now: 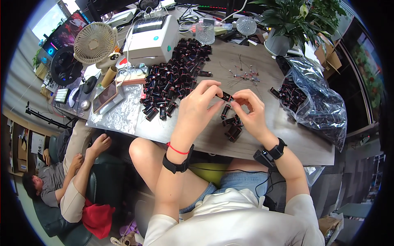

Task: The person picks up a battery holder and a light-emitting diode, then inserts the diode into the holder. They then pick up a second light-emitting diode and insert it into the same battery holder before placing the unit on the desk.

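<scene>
My left hand pinches a small black cylindrical part with reddish edges, held just above the table. At that part's right end, my right hand has its thumb and forefinger closed together. A tiny pale bit shows by those fingertips, too small to name. Below my hands lie several more black parts in a loose group. A large heap of similar parts spreads left of my left hand. Beyond my hands, thin wires with small connectors lie in a tangle.
An open clear plastic bag of black parts lies at the right. At the back stand a white label printer, a fan and a potted plant. A phone rests at the left. Another person sits beyond the table's left end.
</scene>
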The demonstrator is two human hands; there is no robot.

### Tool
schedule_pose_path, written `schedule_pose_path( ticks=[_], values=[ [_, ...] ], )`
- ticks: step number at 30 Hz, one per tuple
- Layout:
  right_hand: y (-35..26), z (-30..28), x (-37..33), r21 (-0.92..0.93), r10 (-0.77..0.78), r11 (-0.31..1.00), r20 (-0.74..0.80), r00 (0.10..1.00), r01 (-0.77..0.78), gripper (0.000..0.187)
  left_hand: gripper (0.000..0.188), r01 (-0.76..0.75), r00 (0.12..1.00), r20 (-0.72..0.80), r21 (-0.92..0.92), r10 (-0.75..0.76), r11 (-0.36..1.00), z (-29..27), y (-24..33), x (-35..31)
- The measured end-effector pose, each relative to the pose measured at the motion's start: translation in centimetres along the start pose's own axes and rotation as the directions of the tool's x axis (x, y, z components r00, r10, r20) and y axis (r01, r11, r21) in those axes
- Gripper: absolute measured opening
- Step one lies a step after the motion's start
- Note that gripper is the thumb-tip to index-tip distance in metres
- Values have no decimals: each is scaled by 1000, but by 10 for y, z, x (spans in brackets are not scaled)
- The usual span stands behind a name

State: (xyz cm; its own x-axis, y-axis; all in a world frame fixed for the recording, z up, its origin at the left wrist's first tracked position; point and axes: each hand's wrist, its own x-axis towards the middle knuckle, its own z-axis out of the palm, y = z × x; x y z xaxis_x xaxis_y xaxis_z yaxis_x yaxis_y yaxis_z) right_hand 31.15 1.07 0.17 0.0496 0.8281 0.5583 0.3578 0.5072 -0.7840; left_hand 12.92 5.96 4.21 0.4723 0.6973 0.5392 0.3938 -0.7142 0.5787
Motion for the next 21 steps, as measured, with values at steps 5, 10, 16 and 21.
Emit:
schedule_pose_path(
  ticks=[5, 10, 16, 21],
  values=[
    [1, 0, -1, -17, -14, 1000, -3, 1000, 14, 18, 13, -78, 996, -47, 70, 81, 995, 2, -3, 0],
    [2, 0, 1, -24, -19, 1000, 4, 1000, 19, 19, 11, -86, 996, -25, -84, 84, 993, 5, -6, 1],
    [-12, 3, 8, -219, -257, 945, -36, 966, 244, 23, 7, 51, 999, 15, -303, -49, 952, 11, -6, 1],
    [-10, 2, 6, -111, -257, 959, 39, 966, 260, 26, 10, 109, 994, 19, -244, -107, 964, 6, -5, 3]
  ],
)
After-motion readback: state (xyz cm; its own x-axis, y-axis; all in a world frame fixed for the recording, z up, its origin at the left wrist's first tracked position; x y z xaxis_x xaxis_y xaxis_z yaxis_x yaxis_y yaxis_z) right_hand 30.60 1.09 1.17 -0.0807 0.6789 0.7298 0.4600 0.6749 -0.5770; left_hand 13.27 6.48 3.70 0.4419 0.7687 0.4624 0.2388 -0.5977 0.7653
